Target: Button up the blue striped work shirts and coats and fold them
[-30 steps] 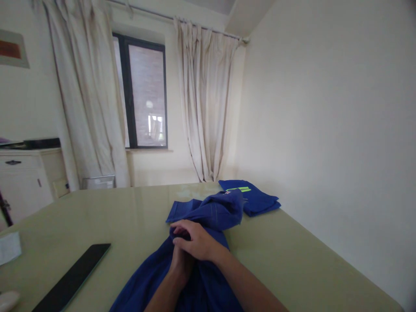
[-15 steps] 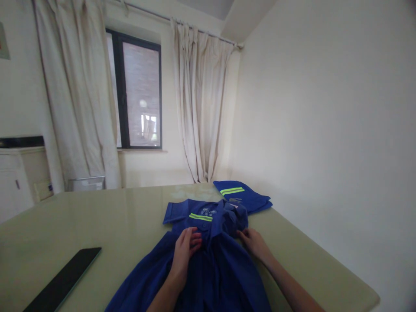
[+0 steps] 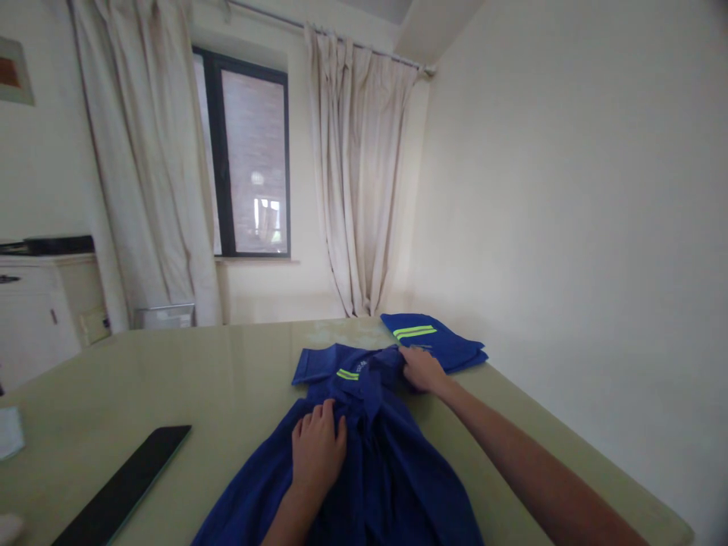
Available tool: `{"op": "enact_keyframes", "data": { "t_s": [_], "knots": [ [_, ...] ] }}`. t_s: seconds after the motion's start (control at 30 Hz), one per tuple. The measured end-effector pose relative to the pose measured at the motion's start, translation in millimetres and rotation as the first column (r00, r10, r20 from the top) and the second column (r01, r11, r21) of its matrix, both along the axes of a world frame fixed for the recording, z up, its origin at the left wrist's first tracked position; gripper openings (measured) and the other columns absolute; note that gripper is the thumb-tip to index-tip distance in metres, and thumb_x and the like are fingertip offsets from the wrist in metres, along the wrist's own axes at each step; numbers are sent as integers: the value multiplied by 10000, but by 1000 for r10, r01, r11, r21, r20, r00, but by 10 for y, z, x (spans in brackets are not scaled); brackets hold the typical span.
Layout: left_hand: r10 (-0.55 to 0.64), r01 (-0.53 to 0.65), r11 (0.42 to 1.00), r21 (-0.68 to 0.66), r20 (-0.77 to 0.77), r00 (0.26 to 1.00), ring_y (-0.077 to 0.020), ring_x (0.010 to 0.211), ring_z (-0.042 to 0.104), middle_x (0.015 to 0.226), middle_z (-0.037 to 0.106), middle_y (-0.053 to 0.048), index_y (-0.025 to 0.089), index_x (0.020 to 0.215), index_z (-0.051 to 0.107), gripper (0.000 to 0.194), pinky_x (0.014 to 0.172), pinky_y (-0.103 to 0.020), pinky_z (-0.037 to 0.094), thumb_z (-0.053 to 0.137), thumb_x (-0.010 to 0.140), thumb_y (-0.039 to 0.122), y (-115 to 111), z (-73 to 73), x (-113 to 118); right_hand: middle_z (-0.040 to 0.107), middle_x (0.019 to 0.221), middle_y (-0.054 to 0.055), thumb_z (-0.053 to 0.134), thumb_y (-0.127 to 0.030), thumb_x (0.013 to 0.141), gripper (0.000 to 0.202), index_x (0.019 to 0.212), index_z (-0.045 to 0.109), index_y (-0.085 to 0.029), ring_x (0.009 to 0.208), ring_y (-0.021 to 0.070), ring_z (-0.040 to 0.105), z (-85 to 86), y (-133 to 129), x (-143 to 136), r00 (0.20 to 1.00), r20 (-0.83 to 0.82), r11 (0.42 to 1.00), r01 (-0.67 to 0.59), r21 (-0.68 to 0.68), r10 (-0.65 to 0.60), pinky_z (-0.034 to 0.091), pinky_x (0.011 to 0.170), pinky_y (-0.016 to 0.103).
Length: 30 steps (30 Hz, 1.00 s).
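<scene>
A blue work shirt lies on the table, bunched at the middle and spreading toward me. One short sleeve points left, and a yellow-green reflective strip crosses the chest. My left hand rests on the shirt's left front with fingers bent down into the cloth. At the shirt's upper right, my right hand is closed on its edge near the far sleeve. That hand covers part of the fabric there. Just behind it lies a folded blue garment with a similar reflective strip.
The pale green table runs to a right edge near the white wall. A flat black slab lies at the left. A pale object sits at the left edge. Curtains and a window stand behind the table.
My right hand has moved forward to the shirt's upper right, folding cloth leftward over part of the chest strip and print. My left hand has turned palm down on the shirt. The view shifted slightly left.
</scene>
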<state>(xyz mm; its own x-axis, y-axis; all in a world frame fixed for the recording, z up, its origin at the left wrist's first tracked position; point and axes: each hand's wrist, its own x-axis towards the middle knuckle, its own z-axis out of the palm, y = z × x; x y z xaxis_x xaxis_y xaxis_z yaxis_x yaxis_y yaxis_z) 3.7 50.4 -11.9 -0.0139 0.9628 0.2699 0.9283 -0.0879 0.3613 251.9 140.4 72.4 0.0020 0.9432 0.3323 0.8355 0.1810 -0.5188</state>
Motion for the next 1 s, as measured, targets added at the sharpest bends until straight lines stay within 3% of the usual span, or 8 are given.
{"op": "enact_keyframes", "data": {
  "t_s": [0.17, 0.27, 0.33, 0.43, 0.6, 0.7, 0.83, 1.0],
  "knots": [
    [19, -23, 998, -64, -60, 998, -380, 1273, 578, 1355, 659, -195, 180, 1428, 559, 501, 1136, -656, 271, 421, 990, 382, -50, -60, 26, 751, 1133, 32, 650, -151, 864, 152, 1007, 702, -158, 1158, 159, 636, 767, 405, -159, 970, -158, 953, -136, 272, 184, 427, 959, 268],
    [28, -33, 997, -68, -64, 998, -400, 1369, 501, 1472, 574, -200, 191, 1470, 529, 547, 1163, -695, 188, 405, 986, 415, -47, -108, 32, 742, 1179, 37, 638, -203, 865, 153, 978, 715, -134, 1171, 146, 633, 843, 604, -86, 942, -262, 941, -122, 314, 210, 438, 957, 271],
    [34, -38, 997, -70, -57, 998, -418, 1394, 473, 1494, 550, -212, 174, 1474, 529, 577, 1162, -714, 165, 407, 977, 440, -36, -137, 25, 745, 1158, 76, 636, -186, 839, 185, 987, 720, -114, 1119, 159, 657, 690, 669, -3, 927, -344, 957, -47, 288, 149, 445, 964, 295],
    [48, -49, 996, -78, -15, 999, -443, 1408, 448, 1495, 541, -229, 166, 1449, 564, 608, 1149, -740, 156, 439, 949, 489, -20, -179, 14, 758, 1071, 101, 679, -176, 767, 259, 1017, 726, -131, 1027, 204, 691, 253, 581, 98, 894, -447, 976, 57, 209, 43, 455, 998, 353],
    [35, -50, 991, -128, -121, 992, -450, 1486, 330, 1592, 412, -217, 214, 1477, 539, 631, 1118, -785, 151, 406, 946, 528, 62, -256, -28, 741, 1091, 100, 617, -400, 843, 312, 1067, 716, -207, 1030, 263, 702, -652, 21, 180, 827, -561, 983, 131, 129, -36, 508, 997, 416],
    [107, -133, 984, -122, -202, 974, -451, 1508, 278, 1632, 342, -206, 228, 1526, 467, 672, 1107, -806, 123, 367, 957, 571, 195, -270, -161, 696, 1239, 126, 587, -514, 866, 445, 1171, 686, -205, 1194, 295, 636, -1043, -268, 213, 867, -498, 991, 82, 103, -20, 443, 1100, 452],
    [298, -337, 933, -123, -260, 919, -421, 1501, 307, 1644, 335, -189, 238, 1549, 422, 658, 1104, -799, 168, 288, 990, 558, 372, -246, -441, 605, 1399, 145, 600, -537, 880, 596, 1353, 580, -175, 1326, 297, 542, -1191, -360, 234, 922, -384, 998, -32, 60, 53, 363, 1172, 468],
    [399, -442, 889, -118, -272, 876, -410, 1500, 312, 1643, 347, -168, 251, 1549, 419, 646, 1098, -805, 175, 262, 998, 549, 411, -260, -659, 612, 1377, 132, 600, -593, 894, 659, 1416, 529, -197, 1176, 292, 624, -1075, -372, 145, 909, -405, 994, -107, 6, 101, 466, 1072, 464]
  ]
}}
